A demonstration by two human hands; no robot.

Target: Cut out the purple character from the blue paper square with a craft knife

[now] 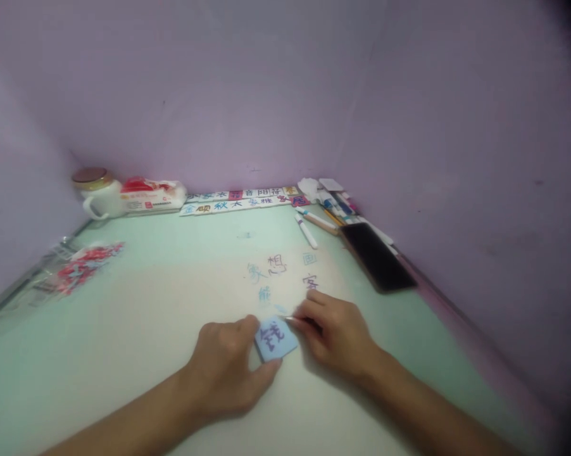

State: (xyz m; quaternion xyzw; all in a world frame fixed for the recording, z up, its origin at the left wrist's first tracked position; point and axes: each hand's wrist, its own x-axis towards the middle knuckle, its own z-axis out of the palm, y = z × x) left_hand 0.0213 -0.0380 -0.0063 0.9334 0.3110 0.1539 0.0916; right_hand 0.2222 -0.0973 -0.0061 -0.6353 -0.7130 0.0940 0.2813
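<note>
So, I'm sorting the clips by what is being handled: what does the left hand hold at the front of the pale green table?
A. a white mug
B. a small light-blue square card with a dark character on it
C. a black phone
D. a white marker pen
B: the left hand pinches the small light-blue square card with a dark character on it, while the right hand touches its edge.

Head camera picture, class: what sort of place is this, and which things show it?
Probably a home desk or craft corner set against lilac walls. Pens and markers lie by the wall, a row of character cards lines the back edge, and the left hand holds a blue character card.
</note>
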